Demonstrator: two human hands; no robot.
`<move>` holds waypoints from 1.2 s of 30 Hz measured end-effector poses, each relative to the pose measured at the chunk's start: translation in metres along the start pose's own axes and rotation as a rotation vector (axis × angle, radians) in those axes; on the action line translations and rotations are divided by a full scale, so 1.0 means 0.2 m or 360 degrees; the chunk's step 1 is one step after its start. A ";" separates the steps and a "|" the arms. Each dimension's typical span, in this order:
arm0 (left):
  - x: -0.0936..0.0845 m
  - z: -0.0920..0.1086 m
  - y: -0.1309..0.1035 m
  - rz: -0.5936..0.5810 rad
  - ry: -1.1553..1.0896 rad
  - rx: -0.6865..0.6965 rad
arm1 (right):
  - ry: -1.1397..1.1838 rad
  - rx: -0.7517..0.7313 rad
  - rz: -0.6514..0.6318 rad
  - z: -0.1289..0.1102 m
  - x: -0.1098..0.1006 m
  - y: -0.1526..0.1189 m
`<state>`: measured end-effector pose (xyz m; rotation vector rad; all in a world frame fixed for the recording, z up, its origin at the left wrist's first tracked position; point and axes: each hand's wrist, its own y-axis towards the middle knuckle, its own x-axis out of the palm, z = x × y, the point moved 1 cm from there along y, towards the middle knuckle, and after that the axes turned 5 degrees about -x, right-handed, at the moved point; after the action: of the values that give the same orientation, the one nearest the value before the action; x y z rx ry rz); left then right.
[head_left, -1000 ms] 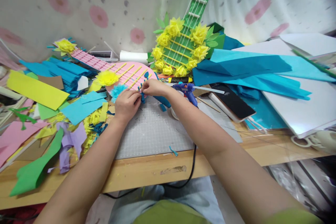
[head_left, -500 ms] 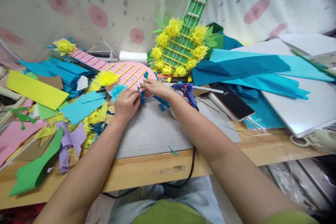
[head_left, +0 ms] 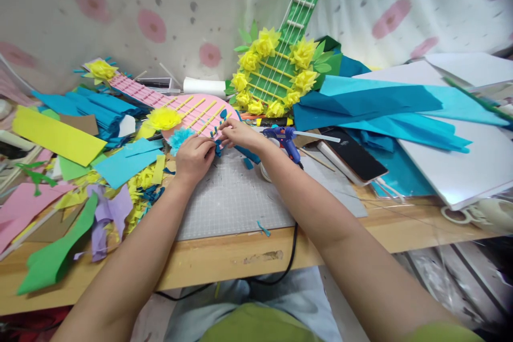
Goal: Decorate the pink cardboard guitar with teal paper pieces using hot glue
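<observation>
A pink paper guitar (head_left: 221, 101) with yellow sticks across its strings lies slanting at the back of the cutting mat. Both hands meet at its near edge. My left hand (head_left: 195, 158) is closed there, its fingertips against a small dark blue paper piece (head_left: 218, 148). From the right, my right hand (head_left: 239, 135) pinches at the same blue piece; its fingertips partly cover it. A yellow paper flower (head_left: 164, 118) and a light blue fluffy paper flower (head_left: 180, 140) sit on the guitar just beyond my left hand.
A purple glue gun (head_left: 282, 139) stands right of my right hand, near a phone (head_left: 355, 154). Behind, a green paper guitar (head_left: 294, 37) leans upright. Paper scraps (head_left: 58, 136) crowd the left; blue sheets (head_left: 372, 99) lie right. The grey cutting mat (head_left: 236, 208) reaches the table's front edge.
Both hands stay at the guitar's edge with almost no movement; the fingers of my right hand shift very slightly. The view has moved a little.
</observation>
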<state>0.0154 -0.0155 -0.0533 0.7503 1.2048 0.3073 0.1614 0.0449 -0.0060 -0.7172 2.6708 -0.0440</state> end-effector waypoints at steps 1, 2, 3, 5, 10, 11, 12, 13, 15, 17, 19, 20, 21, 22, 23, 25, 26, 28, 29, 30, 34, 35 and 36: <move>0.00 0.00 0.00 0.0000 -0.0003 -0.0003 | 0.0008 0.0017 0.0009 0.00 0.00 -0.01; 0.00 0.00 0.00 0.0003 -0.0004 -0.0002 | 0.0017 0.0034 0.0009 0.00 0.00 -0.02; 0.00 0.00 0.00 0.0009 -0.0003 0.0006 | 0.0027 0.0051 0.0006 0.00 0.00 -0.02; 0.00 0.00 0.00 0.0029 0.0005 0.0031 | 0.0068 0.0073 0.0009 0.01 0.00 -0.04; 0.01 0.00 0.00 0.0041 0.0003 0.0026 | 0.0188 0.0132 0.0032 0.02 -0.01 -0.06; 0.01 0.00 0.00 0.0040 -0.0004 0.0015 | 0.0205 0.0143 0.0008 0.02 -0.01 -0.06; 0.01 0.00 0.00 0.0038 -0.0013 0.0003 | 0.0219 0.0149 -0.0013 0.02 -0.01 -0.07; 0.00 0.00 0.00 0.0035 -0.0025 -0.0008 | 0.0225 0.0152 -0.0019 0.03 -0.02 -0.07; 0.00 0.00 0.00 0.0047 -0.0051 -0.0028 | 0.0209 0.0145 0.0024 0.04 -0.04 -0.09; -0.02 0.00 0.00 0.0103 -0.0070 -0.0037 | 0.0170 0.0113 0.0090 0.07 -0.06 -0.11; -0.03 0.00 -0.01 0.0187 -0.0083 -0.0055 | 0.0134 0.0061 0.0121 0.10 -0.09 -0.14; -0.04 0.00 -0.01 0.0225 -0.0089 -0.0078 | 0.0113 0.0028 0.0135 0.12 -0.11 -0.16; -0.05 0.00 -0.01 0.0256 -0.0096 -0.0110 | 0.0089 -0.0003 0.0150 0.15 -0.12 -0.17; -0.06 -0.01 -0.01 0.0281 -0.0104 -0.0154 | 0.0058 -0.0032 0.0172 0.18 -0.14 -0.19; -0.07 -0.01 -0.01 0.0305 -0.0113 -0.0206 | 0.0019 -0.0062 0.0201 0.20 -0.16 -0.21; -0.09 -0.02 -0.01 0.0367 -0.0135 -0.0331 | -0.0094 -0.0129 0.0263 0.26 -0.18 -0.26; -0.10 -0.03 -0.01 0.0404 -0.0145 -0.0403 | -0.0165 -0.0167 0.0290 0.29 -0.19 -0.28; -0.13 -0.04 -0.01 0.0481 -0.0153 -0.0544 | -0.0295 -0.0236 0.0333 0.33 -0.21 -0.31; -0.14 -0.04 -0.01 0.0526 -0.0154 -0.0607 | -0.0338 -0.0253 0.0344 0.35 -0.22 -0.33; -0.16 -0.05 -0.01 0.0573 -0.0156 -0.0665 | -0.0367 -0.0255 0.0348 0.36 -0.22 -0.34; -0.23 -0.09 -0.02 0.0739 -0.0244 -0.0855 | -0.0433 -0.0234 0.0339 0.37 -0.23 -0.38; -0.24 -0.10 -0.02 0.0754 -0.0285 -0.0885 | -0.0453 -0.0233 0.0345 0.36 -0.23 -0.39; -0.25 -0.11 -0.02 0.0769 -0.0334 -0.0908 | -0.0473 -0.0231 0.0349 0.36 -0.23 -0.39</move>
<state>-0.0244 -0.0408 -0.0231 0.5420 0.6699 0.9064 0.2616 0.0037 -0.0472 -0.4288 2.4642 0.2937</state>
